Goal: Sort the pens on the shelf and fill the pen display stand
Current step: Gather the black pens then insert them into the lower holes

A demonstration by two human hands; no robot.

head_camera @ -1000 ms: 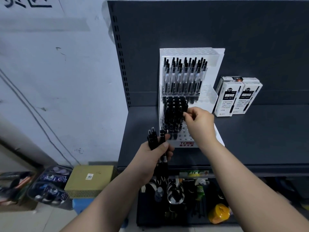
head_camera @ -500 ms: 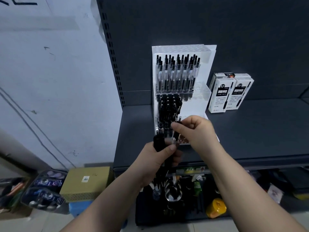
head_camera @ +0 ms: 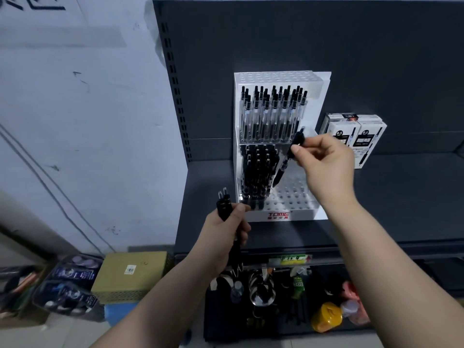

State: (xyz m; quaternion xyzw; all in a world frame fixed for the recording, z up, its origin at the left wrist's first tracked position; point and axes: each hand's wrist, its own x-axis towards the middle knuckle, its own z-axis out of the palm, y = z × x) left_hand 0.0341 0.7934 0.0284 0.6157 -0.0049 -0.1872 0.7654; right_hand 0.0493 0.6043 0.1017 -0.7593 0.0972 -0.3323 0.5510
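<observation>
While the right hand (head_camera: pixel 326 163) pinches one black pen (head_camera: pixel 282 169), tilted over the lower tier of the white pen display stand (head_camera: pixel 291 197), left hand (head_camera: pixel 226 233) gripping a bundle of black pens (head_camera: pixel 223 205) at the stand's front left corner, white boxes (head_camera: pixel 361 136) beside its right

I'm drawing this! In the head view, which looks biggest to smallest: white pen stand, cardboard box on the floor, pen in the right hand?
1. White pen stand.
2. Cardboard box, clearly smaller.
3. Pen pinched by the right hand, thinnest by far.
Real sizes may differ: distances vary.
</observation>
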